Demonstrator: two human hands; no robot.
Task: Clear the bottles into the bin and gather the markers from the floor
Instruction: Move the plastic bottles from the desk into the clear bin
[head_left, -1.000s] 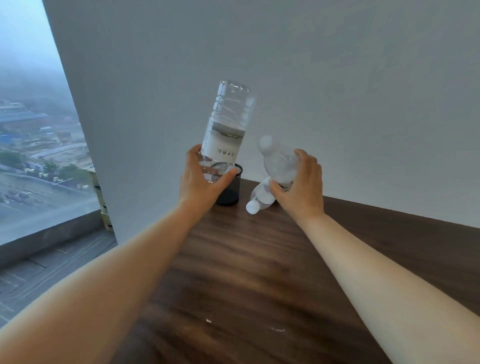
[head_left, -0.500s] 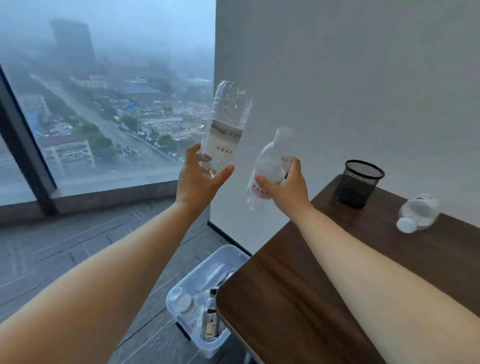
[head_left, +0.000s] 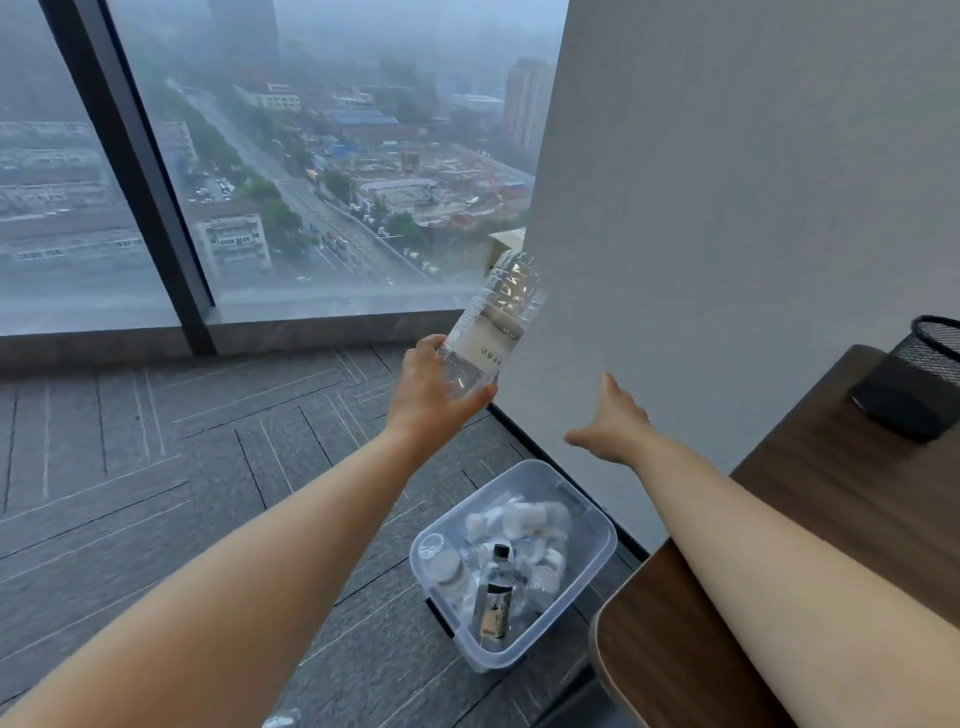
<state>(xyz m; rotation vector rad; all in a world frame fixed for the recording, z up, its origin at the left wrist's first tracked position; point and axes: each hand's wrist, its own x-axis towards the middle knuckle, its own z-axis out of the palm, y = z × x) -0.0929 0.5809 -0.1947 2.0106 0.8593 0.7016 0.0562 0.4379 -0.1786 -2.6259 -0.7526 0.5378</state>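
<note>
Emptied since before, my right hand (head_left: 613, 421) hangs open above the bin (head_left: 589, 512), already part full. My left hand (head_left: 441, 387) grips a bottle (head_left: 493, 322) beyond the bin, undropped. Markers remain; none in view.

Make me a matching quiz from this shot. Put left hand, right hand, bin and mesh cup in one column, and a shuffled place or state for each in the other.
Things:
1. left hand
2. right hand
3. bin
4. mesh cup

Places or states:
A. stands on the table
B. open, holding nothing
C. sits on the floor
D. grips a bottle

Pairs: 1-D, 2-B, 3-C, 4-A
</note>
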